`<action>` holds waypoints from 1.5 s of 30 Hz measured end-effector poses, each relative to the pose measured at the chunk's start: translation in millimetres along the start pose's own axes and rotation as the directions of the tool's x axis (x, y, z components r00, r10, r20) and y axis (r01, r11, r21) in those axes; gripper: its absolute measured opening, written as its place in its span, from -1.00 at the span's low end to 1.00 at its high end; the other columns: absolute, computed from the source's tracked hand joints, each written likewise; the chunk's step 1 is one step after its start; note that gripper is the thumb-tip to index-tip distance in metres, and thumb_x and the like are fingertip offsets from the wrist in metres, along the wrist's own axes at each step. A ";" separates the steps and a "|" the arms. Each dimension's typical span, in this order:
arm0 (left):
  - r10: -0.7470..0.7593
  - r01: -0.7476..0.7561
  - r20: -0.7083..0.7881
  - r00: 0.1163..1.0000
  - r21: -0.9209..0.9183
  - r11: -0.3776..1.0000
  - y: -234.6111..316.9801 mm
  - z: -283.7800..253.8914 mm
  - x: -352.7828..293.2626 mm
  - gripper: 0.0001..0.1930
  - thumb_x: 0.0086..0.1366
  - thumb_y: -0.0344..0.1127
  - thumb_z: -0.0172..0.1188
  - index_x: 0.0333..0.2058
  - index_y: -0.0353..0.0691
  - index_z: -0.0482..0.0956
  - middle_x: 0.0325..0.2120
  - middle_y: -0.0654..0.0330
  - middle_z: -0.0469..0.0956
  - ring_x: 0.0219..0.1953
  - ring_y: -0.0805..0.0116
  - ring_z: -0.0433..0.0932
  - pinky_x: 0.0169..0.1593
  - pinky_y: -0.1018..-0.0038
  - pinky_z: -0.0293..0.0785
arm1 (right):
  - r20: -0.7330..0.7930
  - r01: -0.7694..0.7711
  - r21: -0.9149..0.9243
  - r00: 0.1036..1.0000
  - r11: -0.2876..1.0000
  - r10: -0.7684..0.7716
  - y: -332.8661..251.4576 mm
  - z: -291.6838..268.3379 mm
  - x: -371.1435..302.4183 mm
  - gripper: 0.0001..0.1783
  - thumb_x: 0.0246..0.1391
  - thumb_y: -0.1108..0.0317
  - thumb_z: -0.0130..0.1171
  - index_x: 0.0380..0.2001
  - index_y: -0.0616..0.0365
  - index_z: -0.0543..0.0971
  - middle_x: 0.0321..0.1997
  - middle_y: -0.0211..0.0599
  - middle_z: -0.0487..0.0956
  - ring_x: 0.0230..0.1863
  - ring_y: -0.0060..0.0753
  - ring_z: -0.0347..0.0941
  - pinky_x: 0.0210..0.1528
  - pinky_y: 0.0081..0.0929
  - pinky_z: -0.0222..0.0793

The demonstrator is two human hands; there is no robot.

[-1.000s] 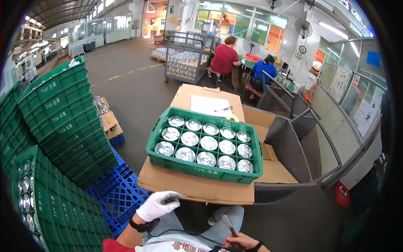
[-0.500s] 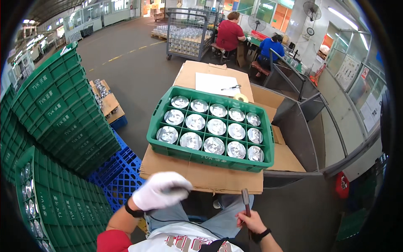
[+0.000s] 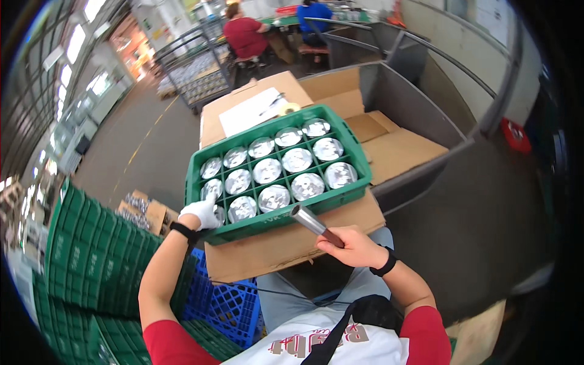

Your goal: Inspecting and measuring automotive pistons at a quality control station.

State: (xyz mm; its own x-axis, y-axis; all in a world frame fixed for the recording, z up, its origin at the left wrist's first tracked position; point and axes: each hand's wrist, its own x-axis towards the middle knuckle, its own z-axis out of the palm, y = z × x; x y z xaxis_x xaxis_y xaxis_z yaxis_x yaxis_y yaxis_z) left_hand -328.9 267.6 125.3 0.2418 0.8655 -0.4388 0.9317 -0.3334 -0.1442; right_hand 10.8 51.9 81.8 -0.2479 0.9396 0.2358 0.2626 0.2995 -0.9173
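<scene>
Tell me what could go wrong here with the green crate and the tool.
The green crate sits on loose cardboard that overhangs its support, so it might tip or slide. The gloved left hand reaches into a corner cell while the right hand points a metal tool at the crate; the tool could scratch a shiny part.

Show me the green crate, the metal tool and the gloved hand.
green crate [image 3: 356, 163], head view, on its right rim.
metal tool [image 3: 307, 219], head view, on its shiny shaft.
left hand [image 3: 202, 213], head view, on the back of the white glove.
</scene>
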 end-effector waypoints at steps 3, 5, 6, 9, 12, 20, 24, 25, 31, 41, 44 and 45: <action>-0.028 0.028 -0.001 1.000 0.001 1.000 5.7 -3.9 1.8 -0.10 0.04 -0.05 0.26 0.35 -0.08 0.08 -0.09 -0.18 0.59 -0.05 -0.13 0.59 0.03 0.19 0.50 | -0.058 -0.017 0.088 0.998 0.996 0.023 12.5 3.5 -16.0 -0.80 0.23 0.29 0.20 -0.29 0.22 0.56 -0.57 -0.35 0.45 -0.53 -0.56 0.32 -0.44 -0.48 0.29; -0.021 0.020 -0.040 0.999 -0.014 1.000 14.7 -8.0 -0.5 -0.09 0.01 -0.05 0.28 0.34 -0.07 0.11 -0.08 -0.17 0.59 -0.04 -0.13 0.58 0.03 0.19 0.50 | -0.152 0.023 0.157 0.988 0.987 0.001 19.7 10.3 -21.7 -0.79 0.23 0.28 0.21 -0.30 0.23 0.56 -0.57 -0.38 0.46 -0.52 -0.57 0.31 -0.44 -0.47 0.28; -0.026 0.023 -0.075 0.997 -0.049 0.999 14.6 -7.8 -5.6 -0.08 -0.01 -0.05 0.31 0.34 -0.06 0.14 -0.08 -0.16 0.59 -0.04 -0.13 0.58 0.04 0.20 0.49 | -0.175 -0.006 0.173 0.984 0.985 0.036 16.7 12.1 -22.8 -0.80 0.23 0.28 0.21 -0.31 0.23 0.55 -0.58 -0.38 0.44 -0.53 -0.57 0.29 -0.45 -0.45 0.27; -0.028 -0.016 -0.227 0.974 -0.187 0.982 5.6 -15.5 -28.8 -0.11 -0.15 -0.03 0.40 0.25 -0.06 0.36 -0.11 -0.10 0.62 -0.07 -0.05 0.60 0.02 0.22 0.51 | -0.179 0.004 0.086 0.984 0.996 0.012 15.1 11.7 -24.7 -0.81 0.23 0.29 0.19 -0.30 0.22 0.55 -0.60 -0.36 0.40 -0.55 -0.56 0.27 -0.46 -0.47 0.25; -0.121 -0.057 -0.421 0.899 -0.386 0.921 -1.7 -32.6 -70.0 -0.28 -0.18 -0.11 0.44 0.06 -0.17 0.53 -0.21 -0.04 0.65 -0.13 0.10 0.64 -0.03 0.34 0.55 | -0.178 0.000 0.054 0.984 0.999 0.010 -1.0 7.3 -31.7 -0.81 0.22 0.30 0.19 -0.31 0.22 0.55 -0.60 -0.37 0.40 -0.56 -0.56 0.26 -0.47 -0.49 0.23; -0.208 -0.633 -0.603 0.770 -0.682 -0.366 54.6 68.7 -105.9 -0.18 -0.10 -0.56 0.40 0.16 -0.13 0.19 0.00 0.11 0.46 0.04 0.32 0.48 0.09 0.28 0.51 | -0.157 -0.019 -0.043 0.987 0.999 0.013 -17.5 14.6 -33.6 -0.73 0.17 0.33 0.25 -0.12 0.20 0.51 -0.53 -0.32 0.50 -0.56 -0.48 0.36 -0.44 -0.47 0.29; -0.294 -0.723 -0.692 0.659 -0.691 0.007 114.9 147.6 -71.1 0.07 -0.35 -0.52 0.53 0.23 -0.16 0.17 0.10 0.13 0.37 0.11 0.27 0.44 0.18 0.34 0.43 | -0.155 -0.035 -0.126 0.988 0.991 0.015 -4.2 17.7 -35.2 -0.68 0.16 0.34 0.24 -0.05 0.20 0.47 -0.49 -0.27 0.52 -0.55 -0.37 0.41 -0.42 -0.44 0.33; -0.279 -0.683 -0.673 0.685 -0.726 0.077 124.2 153.0 -66.7 0.06 -0.36 -0.49 0.54 0.23 -0.19 0.20 0.07 0.11 0.39 0.10 0.21 0.44 0.18 0.35 0.43 | -0.139 -0.022 -0.181 0.990 0.983 -0.003 -6.6 15.1 -35.9 -0.69 0.17 0.35 0.23 -0.06 0.20 0.47 -0.49 -0.26 0.52 -0.53 -0.33 0.43 -0.41 -0.42 0.34; -0.198 -0.619 -0.850 0.488 -0.497 0.609 132.4 150.1 -55.7 -0.14 -0.24 -0.26 0.55 0.10 -0.23 0.34 -0.05 -0.04 0.46 -0.05 -0.07 0.51 0.05 0.21 0.49 | -0.192 0.031 -0.317 0.977 0.948 -0.096 -4.5 10.3 -40.8 -0.62 0.18 0.44 0.17 0.06 0.28 0.45 -0.37 -0.21 0.52 -0.48 -0.32 0.45 -0.38 -0.43 0.36; -0.390 -0.279 -0.683 0.618 -0.654 0.703 124.6 161.2 -89.2 0.05 -0.40 -0.13 0.61 0.18 -0.18 0.34 0.02 -0.05 0.36 0.07 -0.09 0.36 0.12 0.09 0.34 | -0.227 -0.066 -0.212 0.974 0.975 0.017 12.6 36.9 -31.2 -0.58 0.10 0.51 0.24 0.05 0.26 0.47 -0.24 -0.25 0.56 -0.38 -0.50 0.46 -0.32 -0.57 0.40; -0.424 -0.316 -0.721 0.547 -0.648 0.693 123.0 161.8 -102.2 -0.02 -0.35 -0.20 0.62 0.15 -0.19 0.38 0.01 -0.04 0.37 0.02 -0.06 0.41 0.09 0.14 0.39 | -0.224 -0.077 -0.206 0.974 0.976 0.029 8.7 40.2 -29.2 -0.58 0.09 0.52 0.24 0.04 0.26 0.48 -0.25 -0.24 0.56 -0.37 -0.45 0.46 -0.32 -0.56 0.40; -0.456 -0.411 -0.751 0.478 -0.650 0.640 120.4 165.0 -106.6 -0.14 -0.29 -0.27 0.60 0.09 -0.21 0.43 -0.04 -0.03 0.42 -0.05 -0.02 0.46 0.02 0.19 0.44 | -0.228 -0.052 -0.225 0.974 0.973 -0.001 4.8 40.6 -27.4 -0.59 0.08 0.53 0.24 0.04 0.26 0.48 -0.26 -0.22 0.56 -0.37 -0.43 0.46 -0.32 -0.56 0.40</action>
State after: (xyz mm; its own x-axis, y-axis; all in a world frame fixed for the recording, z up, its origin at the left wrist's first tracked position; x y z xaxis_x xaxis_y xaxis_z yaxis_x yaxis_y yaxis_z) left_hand -287.2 73.4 8.4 -0.1055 0.8462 0.5223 0.6731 -0.3258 0.6639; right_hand -18.9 20.9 57.9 -0.0286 0.9523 0.3039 0.4784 0.2800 -0.8323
